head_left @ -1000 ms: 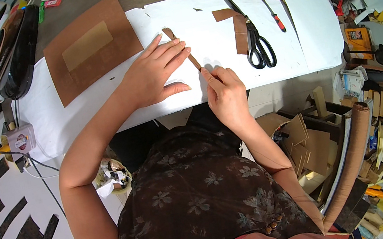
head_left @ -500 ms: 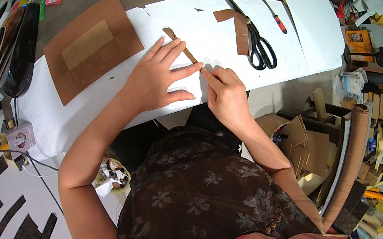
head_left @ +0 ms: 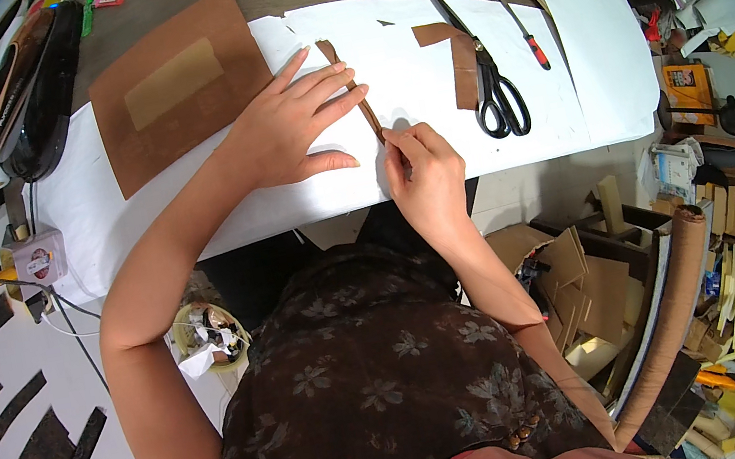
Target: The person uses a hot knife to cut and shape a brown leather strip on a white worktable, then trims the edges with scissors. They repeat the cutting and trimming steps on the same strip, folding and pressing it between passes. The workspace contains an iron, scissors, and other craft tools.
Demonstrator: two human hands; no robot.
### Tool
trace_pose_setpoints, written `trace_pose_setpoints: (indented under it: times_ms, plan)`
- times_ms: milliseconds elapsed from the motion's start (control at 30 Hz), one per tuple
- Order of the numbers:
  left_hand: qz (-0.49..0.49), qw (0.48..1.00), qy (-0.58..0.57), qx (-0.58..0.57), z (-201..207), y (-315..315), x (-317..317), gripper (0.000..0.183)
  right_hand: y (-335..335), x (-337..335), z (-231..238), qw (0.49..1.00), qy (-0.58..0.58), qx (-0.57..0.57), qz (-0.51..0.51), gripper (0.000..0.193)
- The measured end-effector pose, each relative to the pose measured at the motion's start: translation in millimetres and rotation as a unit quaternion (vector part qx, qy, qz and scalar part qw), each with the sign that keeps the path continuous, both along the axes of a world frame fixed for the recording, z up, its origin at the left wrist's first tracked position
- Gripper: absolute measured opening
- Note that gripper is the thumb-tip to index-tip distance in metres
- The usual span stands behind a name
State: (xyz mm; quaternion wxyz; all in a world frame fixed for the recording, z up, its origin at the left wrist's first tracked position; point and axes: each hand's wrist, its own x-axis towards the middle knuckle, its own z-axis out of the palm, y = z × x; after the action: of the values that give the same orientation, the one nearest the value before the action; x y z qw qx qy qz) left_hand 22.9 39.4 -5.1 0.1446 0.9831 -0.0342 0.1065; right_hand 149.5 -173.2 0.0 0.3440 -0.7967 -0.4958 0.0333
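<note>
A narrow brown strip (head_left: 368, 116) lies slantwise on the white sheet (head_left: 286, 209) that covers the near part of the table. My left hand (head_left: 297, 125) is flat with its fingers spread, and its fingertips press on the upper part of the strip. At the strip's near end, my right hand (head_left: 426, 171) pinches it between thumb and forefinger. To the right lie an angled brown piece (head_left: 463, 68) and black-handled scissors (head_left: 498, 96). Left of my left hand is a large brown sheet (head_left: 118, 159) bearing a tan rectangle (head_left: 174, 82).
A pointed tool with a red and black handle (head_left: 536, 52) lies right of the scissors. A black iron (head_left: 38, 119) stands at the far left. A waste bin (head_left: 233, 364) is below the table edge; a brown roll (head_left: 680, 294) leans at the right beside cardboard scraps (head_left: 606, 292).
My left hand has shifted slightly up the strip. My right hand's forefinger has gone from lying along the strip's near end to pinching it with the thumb.
</note>
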Motion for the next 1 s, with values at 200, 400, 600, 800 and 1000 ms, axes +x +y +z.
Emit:
trace_pose_setpoints:
  times_ms: [200,400,600,800,1000]
  plan:
    - [-0.002,1.0,-0.005,-0.006,-5,1,0,0.092,-4,1,2,0.997,-0.073,0.001,0.036,0.032]
    - [0.0,1.0,-0.012,-0.029,-4,-1,-1,0.095,-8,5,5,0.993,-0.077,-0.052,0.079,0.04]
    - [-0.007,1.0,0.002,-0.026,2,-7,-1,0.088,-9,5,4,0.99,-0.096,-0.063,0.086,0.044]
    - [-0.005,1.0,-0.002,-0.016,5,-12,-2,0.081,-11,3,1,0.987,-0.122,-0.064,0.08,0.042]
    - [-0.008,1.0,-0.014,-0.019,3,-13,-2,0.081,-14,0,-1,0.991,-0.113,-0.052,0.055,0.038]
